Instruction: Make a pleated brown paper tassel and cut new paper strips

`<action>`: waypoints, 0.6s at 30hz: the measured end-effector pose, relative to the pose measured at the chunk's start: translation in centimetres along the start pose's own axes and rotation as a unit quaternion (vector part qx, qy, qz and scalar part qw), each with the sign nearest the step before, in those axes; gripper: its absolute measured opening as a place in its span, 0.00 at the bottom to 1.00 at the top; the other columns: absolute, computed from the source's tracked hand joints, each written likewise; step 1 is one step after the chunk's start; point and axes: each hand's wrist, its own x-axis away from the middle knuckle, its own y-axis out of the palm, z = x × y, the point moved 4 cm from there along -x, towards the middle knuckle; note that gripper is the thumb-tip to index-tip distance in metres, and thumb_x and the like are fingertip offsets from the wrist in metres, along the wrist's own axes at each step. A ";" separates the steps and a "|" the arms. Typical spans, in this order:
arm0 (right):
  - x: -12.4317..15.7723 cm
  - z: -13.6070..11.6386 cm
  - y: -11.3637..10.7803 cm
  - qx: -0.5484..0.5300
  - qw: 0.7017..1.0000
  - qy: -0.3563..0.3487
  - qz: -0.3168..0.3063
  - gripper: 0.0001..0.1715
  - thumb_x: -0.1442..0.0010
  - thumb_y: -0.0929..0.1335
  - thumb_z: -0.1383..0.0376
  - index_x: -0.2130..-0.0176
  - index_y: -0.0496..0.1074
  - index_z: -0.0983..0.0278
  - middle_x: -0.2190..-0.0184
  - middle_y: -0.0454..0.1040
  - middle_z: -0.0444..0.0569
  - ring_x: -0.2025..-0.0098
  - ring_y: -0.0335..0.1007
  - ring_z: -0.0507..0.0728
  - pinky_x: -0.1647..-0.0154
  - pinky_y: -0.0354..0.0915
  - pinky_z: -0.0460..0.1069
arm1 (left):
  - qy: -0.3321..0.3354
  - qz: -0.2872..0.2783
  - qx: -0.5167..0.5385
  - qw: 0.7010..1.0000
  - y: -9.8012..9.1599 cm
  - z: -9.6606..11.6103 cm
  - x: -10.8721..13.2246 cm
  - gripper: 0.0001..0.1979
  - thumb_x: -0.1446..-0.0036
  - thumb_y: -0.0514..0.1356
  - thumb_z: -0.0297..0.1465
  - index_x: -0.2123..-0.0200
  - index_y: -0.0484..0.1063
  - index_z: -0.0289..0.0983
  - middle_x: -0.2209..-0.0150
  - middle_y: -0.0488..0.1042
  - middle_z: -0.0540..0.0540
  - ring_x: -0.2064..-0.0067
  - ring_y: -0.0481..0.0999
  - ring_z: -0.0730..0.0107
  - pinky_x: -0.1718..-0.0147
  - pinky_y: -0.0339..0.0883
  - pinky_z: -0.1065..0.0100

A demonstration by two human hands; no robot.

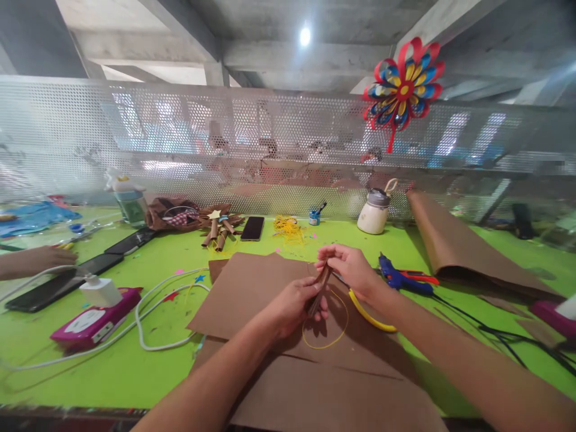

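Both of my hands meet over sheets of brown paper on the green table. My left hand is closed around a narrow folded strip of brown paper, held upright. The fingers of my right hand pinch the upper end of the same strip. A thin yellow cord loops down from the strip onto the paper. Partly under my right wrist lies a tool with a yellow handle; its head is hidden. A blue glue gun rests just right of that wrist.
Beyond my hands are a phone, a tangle of yellow cord, a small blue pot and a white jug. Rolled brown paper lies right. A purple power strip with cables and another person's hand are left.
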 end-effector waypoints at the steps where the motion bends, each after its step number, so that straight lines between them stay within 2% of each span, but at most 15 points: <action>1: -0.9 -0.1 -0.3 0.038 0.999 0.013 -0.024 0.11 0.56 0.69 0.68 0.67 0.74 0.66 0.71 0.76 0.46 0.70 0.74 0.53 0.65 0.70 0.49 | 0.002 0.011 0.015 1.000 -0.1 0.0 -0.1 0.10 0.42 0.56 0.34 0.62 0.67 0.33 0.76 0.70 0.48 0.77 0.72 0.74 0.77 0.61 0.74; 3: -3.4 -0.2 -1.2 0.135 0.988 0.043 -0.054 0.08 0.51 0.69 0.67 0.67 0.74 0.66 0.70 0.77 0.48 0.69 0.74 0.53 0.67 0.70 0.49 | 0.010 0.050 0.040 0.998 -0.6 0.0 -0.3 0.07 0.40 0.54 0.32 0.63 0.66 0.33 0.77 0.68 0.49 0.77 0.71 0.75 0.78 0.60 0.75; 6: -8.3 0.3 -2.7 0.240 0.968 0.063 -0.025 0.07 0.43 0.67 0.69 0.64 0.74 0.69 0.66 0.77 0.52 0.67 0.74 0.53 0.66 0.70 0.48 | 0.010 0.127 0.073 0.989 -1.4 -0.1 -0.5 0.07 0.38 0.51 0.31 0.62 0.64 0.34 0.78 0.67 0.50 0.78 0.70 0.75 0.79 0.59 0.75; 9: -13.4 2.0 -3.1 0.306 0.949 0.078 0.007 0.10 0.39 0.66 0.67 0.59 0.72 0.71 0.61 0.75 0.55 0.62 0.73 0.55 0.61 0.70 0.51 | 0.026 0.178 0.102 0.978 -1.9 -0.3 -0.6 0.06 0.37 0.50 0.32 0.63 0.62 0.35 0.79 0.66 0.52 0.79 0.70 0.76 0.78 0.59 0.75; 12: -17.3 4.4 -2.3 0.365 0.925 0.100 0.018 0.18 0.37 0.66 0.61 0.50 0.68 0.67 0.52 0.70 0.53 0.55 0.70 0.58 0.56 0.69 0.56 | 0.055 0.194 0.112 0.973 -2.0 -0.5 -0.6 0.08 0.38 0.53 0.35 0.65 0.59 0.37 0.78 0.66 0.54 0.78 0.70 0.77 0.77 0.58 0.76; 18: -21.8 7.9 0.0 0.449 0.884 0.119 0.052 0.18 0.37 0.66 0.60 0.49 0.67 0.64 0.49 0.69 0.53 0.52 0.69 0.58 0.54 0.68 0.56 | 0.061 0.193 0.108 0.973 -2.2 -1.0 -1.0 0.17 0.45 0.59 0.43 0.66 0.56 0.39 0.78 0.68 0.54 0.76 0.73 0.73 0.76 0.61 0.74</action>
